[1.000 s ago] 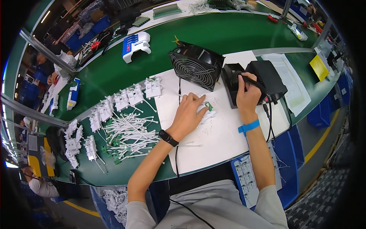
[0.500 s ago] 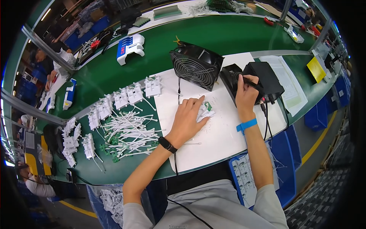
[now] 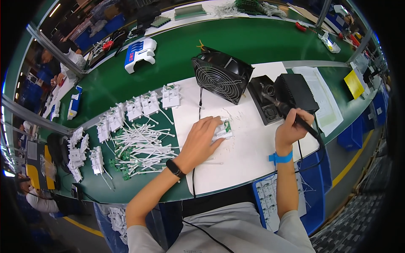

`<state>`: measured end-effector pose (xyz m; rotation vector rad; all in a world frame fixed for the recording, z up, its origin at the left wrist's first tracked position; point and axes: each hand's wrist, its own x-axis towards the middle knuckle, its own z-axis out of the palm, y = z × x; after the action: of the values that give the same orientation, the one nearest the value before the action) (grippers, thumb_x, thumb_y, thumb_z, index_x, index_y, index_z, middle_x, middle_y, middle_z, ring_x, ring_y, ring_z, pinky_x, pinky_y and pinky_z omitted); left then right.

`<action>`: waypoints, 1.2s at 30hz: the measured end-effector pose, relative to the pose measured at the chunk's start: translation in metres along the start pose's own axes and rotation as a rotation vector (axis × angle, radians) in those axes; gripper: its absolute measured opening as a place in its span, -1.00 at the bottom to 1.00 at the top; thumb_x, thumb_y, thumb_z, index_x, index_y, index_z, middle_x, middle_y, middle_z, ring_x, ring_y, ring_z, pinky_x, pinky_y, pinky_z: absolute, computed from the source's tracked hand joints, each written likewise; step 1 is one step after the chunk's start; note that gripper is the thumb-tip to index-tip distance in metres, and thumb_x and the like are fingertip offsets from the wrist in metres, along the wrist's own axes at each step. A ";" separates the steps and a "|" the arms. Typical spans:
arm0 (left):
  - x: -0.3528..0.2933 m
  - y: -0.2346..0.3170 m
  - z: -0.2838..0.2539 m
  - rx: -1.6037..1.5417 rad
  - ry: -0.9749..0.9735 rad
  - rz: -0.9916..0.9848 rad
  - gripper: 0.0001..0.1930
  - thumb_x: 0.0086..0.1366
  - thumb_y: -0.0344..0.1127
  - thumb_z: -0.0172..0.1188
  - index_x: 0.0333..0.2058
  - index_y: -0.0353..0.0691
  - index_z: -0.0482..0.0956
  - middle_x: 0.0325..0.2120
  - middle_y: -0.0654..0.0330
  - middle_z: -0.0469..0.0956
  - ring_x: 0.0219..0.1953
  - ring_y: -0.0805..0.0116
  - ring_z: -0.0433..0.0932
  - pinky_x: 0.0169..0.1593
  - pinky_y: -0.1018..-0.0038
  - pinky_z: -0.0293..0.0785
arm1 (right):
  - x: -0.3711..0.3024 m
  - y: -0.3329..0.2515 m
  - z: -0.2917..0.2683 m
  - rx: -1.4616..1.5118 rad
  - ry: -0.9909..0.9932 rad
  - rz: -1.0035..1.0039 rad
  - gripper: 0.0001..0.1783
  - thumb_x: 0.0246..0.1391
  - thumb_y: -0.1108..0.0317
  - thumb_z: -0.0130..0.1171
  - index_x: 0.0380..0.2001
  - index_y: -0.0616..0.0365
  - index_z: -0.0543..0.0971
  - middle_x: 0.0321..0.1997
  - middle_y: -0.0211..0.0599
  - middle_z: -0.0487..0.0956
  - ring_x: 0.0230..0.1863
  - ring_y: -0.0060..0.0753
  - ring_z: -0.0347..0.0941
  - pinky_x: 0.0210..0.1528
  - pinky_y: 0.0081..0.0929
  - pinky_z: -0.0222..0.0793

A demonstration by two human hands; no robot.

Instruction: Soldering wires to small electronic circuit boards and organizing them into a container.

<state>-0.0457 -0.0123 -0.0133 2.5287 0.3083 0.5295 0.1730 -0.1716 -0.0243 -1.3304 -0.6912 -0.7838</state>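
Note:
My right hand (image 3: 292,130) is closed round a black soldering iron (image 3: 283,107). Its front end points toward a black iron stand (image 3: 271,113) just beyond the hand. With thumb and fingers, my left hand (image 3: 198,141) grips a small white plastic part (image 3: 219,135) against the white work sheet (image 3: 244,162). A green circuit board (image 3: 227,127) shows on that part, which the fingers partly cover. Left of this hand lies a pile of white cables (image 3: 141,145) with small green boards at their ends.
A black fan (image 3: 221,76) with a wire guard stands beyond my hands. Right of the iron stand sits a black box-shaped unit (image 3: 297,90), beside paper sheets (image 3: 327,103). White plastic assemblies (image 3: 135,108) line the left side. A blue bin (image 3: 316,198) is below the table's edge.
My right hand has drawn back from the iron stand, down and to the right, with the soldering iron in it. My left hand stays at the white plastic part, its fingers more bent.

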 end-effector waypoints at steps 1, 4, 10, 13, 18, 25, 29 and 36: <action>-0.001 -0.001 0.000 -0.005 -0.007 0.016 -0.52 0.20 -0.36 0.34 0.09 -0.25 0.43 0.11 -0.02 0.48 0.22 -0.02 0.37 0.24 0.21 0.31 | -0.006 -0.001 -0.004 0.075 -0.044 0.061 -0.85 0.24 0.54 0.18 -0.24 0.21 0.40 -0.26 -0.30 0.42 -0.29 -0.54 0.36 -0.14 -0.60 0.39; -0.006 -0.003 0.001 0.011 -0.022 0.049 -0.58 0.23 -0.36 0.33 0.05 -0.21 0.47 0.17 -0.03 0.45 0.26 -0.04 0.33 0.27 0.17 0.29 | -0.023 -0.007 -0.008 0.187 -0.225 0.159 -0.83 0.23 0.49 0.19 -0.26 0.20 0.37 -0.33 -0.31 0.42 -0.36 -0.56 0.33 -0.23 -0.60 0.31; -0.009 -0.003 0.004 0.087 0.008 0.076 -0.67 0.19 -0.36 0.35 -0.04 -0.11 0.60 0.23 0.03 0.42 0.25 -0.04 0.36 0.25 0.17 0.29 | -0.033 -0.017 0.002 0.352 -0.450 0.312 -0.82 0.21 0.50 0.16 -0.28 0.19 0.33 -0.48 -0.37 0.42 -0.52 -0.70 0.22 -0.45 -0.67 0.14; -0.007 -0.005 0.004 0.080 0.007 0.075 -0.69 0.18 -0.36 0.36 -0.06 -0.10 0.65 0.22 0.05 0.42 0.23 -0.04 0.36 0.25 0.16 0.30 | -0.034 -0.018 0.002 0.371 -0.523 0.291 -0.80 0.21 0.49 0.18 -0.29 0.20 0.33 -0.52 -0.39 0.41 -0.55 -0.71 0.19 -0.50 -0.66 0.12; -0.005 -0.008 0.003 0.055 -0.006 0.074 -0.69 0.17 -0.37 0.37 -0.07 -0.10 0.67 0.21 0.06 0.44 0.22 -0.04 0.38 0.23 0.16 0.32 | -0.036 -0.018 0.006 0.327 -0.591 0.250 -0.77 0.19 0.50 0.23 -0.32 0.22 0.32 -0.59 -0.37 0.40 -0.61 -0.67 0.21 -0.56 -0.62 0.10; -0.006 -0.009 0.001 0.023 -0.001 0.068 -0.69 0.15 -0.38 0.38 -0.08 -0.11 0.69 0.21 0.07 0.45 0.23 -0.04 0.38 0.24 0.16 0.32 | -0.033 -0.020 0.006 0.317 -0.629 0.210 -0.74 0.17 0.50 0.26 -0.34 0.24 0.32 -0.62 -0.34 0.40 -0.63 -0.63 0.22 -0.57 -0.60 0.11; -0.006 -0.010 0.002 0.015 0.004 0.069 -0.68 0.14 -0.39 0.38 -0.09 -0.12 0.68 0.21 0.07 0.45 0.24 -0.04 0.38 0.24 0.16 0.33 | -0.035 -0.020 0.005 0.327 -0.629 0.220 -0.73 0.17 0.48 0.27 -0.33 0.24 0.33 -0.61 -0.31 0.42 -0.63 -0.61 0.24 -0.57 -0.61 0.13; -0.008 -0.011 0.002 0.012 -0.004 0.084 -0.68 0.19 -0.37 0.33 -0.05 -0.13 0.65 0.20 0.01 0.43 0.25 -0.03 0.34 0.22 0.16 0.31 | -0.035 -0.020 0.004 0.317 -0.665 0.181 -0.72 0.16 0.46 0.29 -0.31 0.23 0.33 -0.63 -0.29 0.42 -0.65 -0.57 0.26 -0.57 -0.61 0.15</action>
<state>-0.0532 -0.0061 -0.0233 2.5625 0.2050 0.5566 0.1367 -0.1652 -0.0406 -1.3323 -1.1440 -0.0573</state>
